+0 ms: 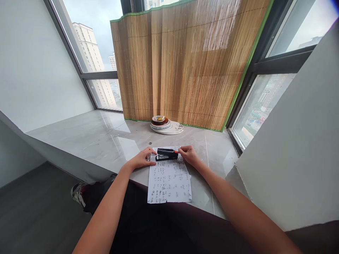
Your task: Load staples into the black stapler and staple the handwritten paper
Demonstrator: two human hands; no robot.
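Observation:
A black stapler (166, 154) with an orange-red part at its right end lies across the top of handwritten paper sheets (169, 185). At the stapler's right end, my right hand (187, 153) has its fingers closed on that orange-red part. My left hand (143, 158) is beside the left end, thumb and fingers apart, with nothing held between them; its fingertips are over the left edge of the paper. The sheets reach past the front edge of the tiled ledge.
Stacked plates (161, 123) stand at the back of the tiled ledge (87, 130), in front of a bamboo blind (180, 67). Small dark pieces (150, 143) lie behind the left hand. Walls and windows border both sides.

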